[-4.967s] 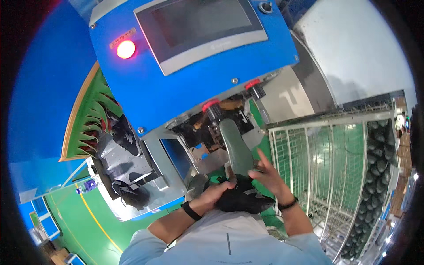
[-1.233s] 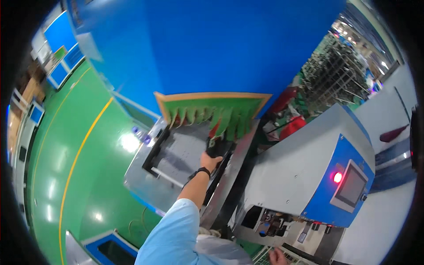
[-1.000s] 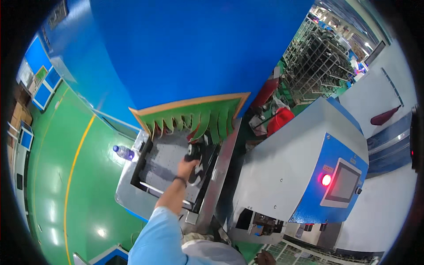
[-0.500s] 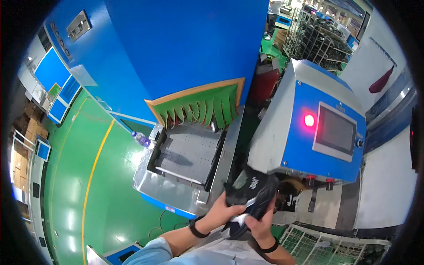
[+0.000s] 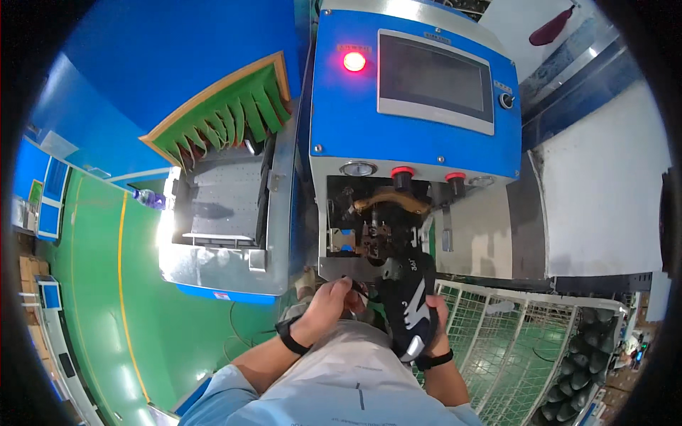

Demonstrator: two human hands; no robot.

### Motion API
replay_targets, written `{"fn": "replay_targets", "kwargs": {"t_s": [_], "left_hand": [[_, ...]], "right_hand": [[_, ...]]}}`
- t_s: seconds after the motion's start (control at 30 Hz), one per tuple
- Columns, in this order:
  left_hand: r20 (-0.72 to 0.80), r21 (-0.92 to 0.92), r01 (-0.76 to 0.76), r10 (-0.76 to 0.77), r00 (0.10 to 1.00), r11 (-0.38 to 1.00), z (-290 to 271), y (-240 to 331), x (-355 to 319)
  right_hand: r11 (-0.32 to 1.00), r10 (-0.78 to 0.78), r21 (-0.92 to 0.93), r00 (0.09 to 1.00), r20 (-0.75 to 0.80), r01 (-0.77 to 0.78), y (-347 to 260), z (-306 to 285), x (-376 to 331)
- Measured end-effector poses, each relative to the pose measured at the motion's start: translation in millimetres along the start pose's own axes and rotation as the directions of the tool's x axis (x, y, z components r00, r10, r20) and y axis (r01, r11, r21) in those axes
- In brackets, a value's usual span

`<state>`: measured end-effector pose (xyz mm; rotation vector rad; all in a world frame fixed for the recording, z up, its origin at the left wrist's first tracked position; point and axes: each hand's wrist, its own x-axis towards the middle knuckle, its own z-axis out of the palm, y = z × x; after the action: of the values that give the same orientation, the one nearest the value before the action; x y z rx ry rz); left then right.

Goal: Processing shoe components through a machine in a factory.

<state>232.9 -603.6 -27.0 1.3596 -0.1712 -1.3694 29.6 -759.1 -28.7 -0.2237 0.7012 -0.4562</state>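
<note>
Black shoe (image 5: 412, 305) is sitting in front of the person's body, just below the working bay of a blue machine (image 5: 341, 121), with its pale-tipped toe pointing toward the person and its collar end toward the bay. Small white lettering is showing near the collar, and a bold white mark is running down the side. The right hand (image 5: 437, 319) is gripping the shoe from its right side near the forefoot, fingers bending closely around it. The left hand (image 5: 334, 304) is hovering or resting just beside the shoe's left edge, its fingers curling inward; they are blurring into dark material there, so I cannot tell whether they are pinching anything.

On the machine, printed labels are marking several parts: a strip (image 5: 354, 49) above the glowing red lamp (image 5: 354, 62), a small plate (image 5: 437, 37) over the dark screen (image 5: 435, 82), and a tag (image 5: 503, 84) above the rotary switch (image 5: 506, 101). Below them, a round gauge (image 5: 357, 169) is sitting left of two red-and-black knobs. A red-and-white sticker (image 5: 222, 295) is showing on the blue base of the conveyor (image 5: 284, 213) at left. A white wire cart (image 5: 511, 295) is standing at right.
</note>
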Motion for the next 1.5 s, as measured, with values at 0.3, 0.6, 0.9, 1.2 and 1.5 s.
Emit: {"fn": "replay_targets", "kwargs": {"t_s": [0.3,0.6,0.9,1.2,1.5], "left_hand": [[0.092,0.661,-0.203,0.19,0.977,0.723,-25.9,-6.1,2.1],[0.096,0.763,-0.195,0.19,0.977,0.616,-72.3,-12.4,22.8],[0.092,0.755,-0.231,0.25,0.964,0.614,-94.7,-4.8,40.6],[0.244,0.786,-0.314,0.199,0.949,0.532,-76.7,-6.8,57.9],[0.708,0.011,0.731,-0.522,0.476,0.682,-36.8,-0.6,63.4]], "right_hand": [[0.123,-0.423,-0.963,0.891,0.167,0.239,-44.0,74.5,55.0],[-0.616,-0.429,-0.786,0.862,0.27,-0.06,-0.9,96.1,113.7],[-0.616,-0.505,-0.774,0.827,0.247,-0.146,4.9,89.9,124.5],[-0.559,-0.619,-0.828,0.689,0.377,-0.049,29.5,77.2,87.9],[-0.631,-0.496,-0.776,0.764,0.413,0.009,65.8,54.5,-38.9]]}}
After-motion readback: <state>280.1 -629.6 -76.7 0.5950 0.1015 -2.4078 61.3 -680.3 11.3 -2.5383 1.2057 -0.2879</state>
